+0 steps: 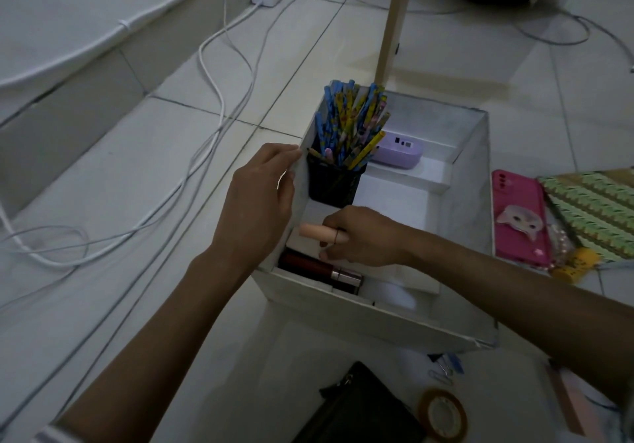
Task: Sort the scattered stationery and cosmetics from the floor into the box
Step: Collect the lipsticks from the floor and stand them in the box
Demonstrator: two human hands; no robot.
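Observation:
A white box [470, 202] with inner dividers stands on the tiled floor. My left hand [257, 202] grips its left wall near the top edge. My right hand [360, 236] reaches inside the box and holds a small peach-coloured tube [314, 231] over the front left part. Below it, in the front compartment, lies a dark red lipstick tube [322, 269] with a metallic band. A black mesh cup [332, 185] full of several patterned pencils [350, 123] stands at the box's back left. A lilac case [399, 152] sits in the back compartment.
On the floor near me lie a tape roll [442, 415], a black pouch [360, 408] and paper clips [444, 369]. A pink phone [519, 216] and a green patterned book [597, 212] lie right of the box. White cables [212, 99] run across the left floor. A wooden leg [394, 20] stands behind the box.

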